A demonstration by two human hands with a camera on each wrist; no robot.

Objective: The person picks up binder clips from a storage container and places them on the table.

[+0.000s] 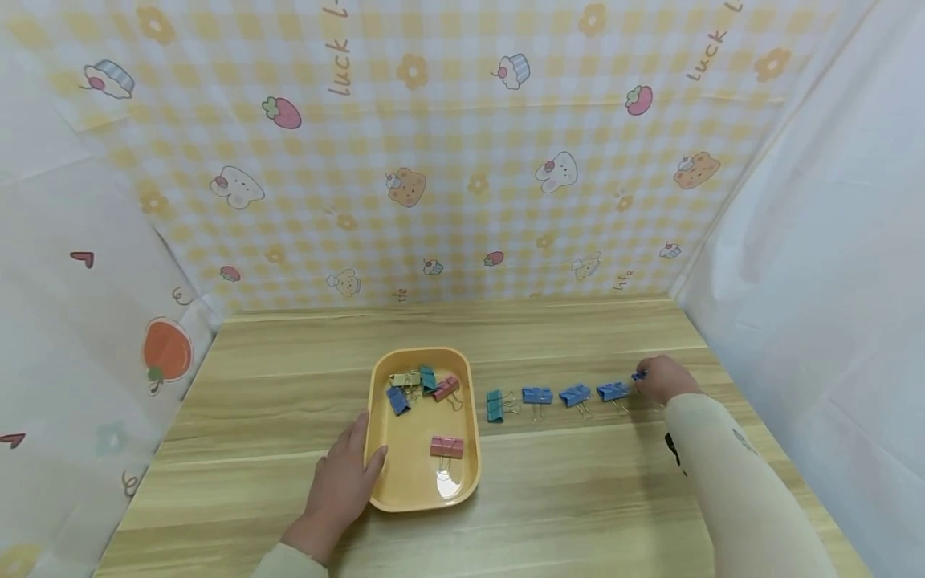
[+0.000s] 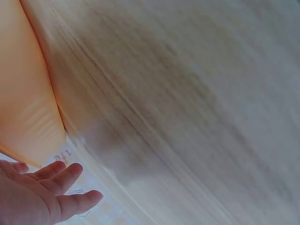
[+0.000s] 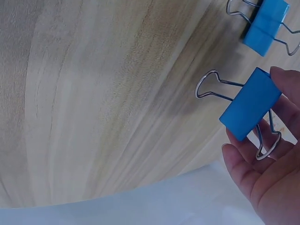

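My right hand (image 1: 666, 379) pinches a blue binder clip (image 3: 251, 104) between thumb and fingers at the right end of a row on the table. Most of that clip is hidden by the hand in the head view. Left of it lie three blue binder clips, the nearest one (image 1: 613, 391) close to my fingers, then a green binder clip (image 1: 495, 406). My left hand (image 1: 338, 478) rests against the left side of a yellow tray (image 1: 422, 502), thumb over its rim. Inside the tray are a blue clip (image 1: 398, 400), a yellow clip (image 1: 405, 378), a green clip (image 1: 428, 379) and two pink clips (image 1: 446, 447).
The wood-grain table (image 1: 564, 498) is bounded by a checked cloth (image 1: 462, 201) at the back and white sheets at both sides. A small black object (image 1: 673, 448) shows at the right forearm.
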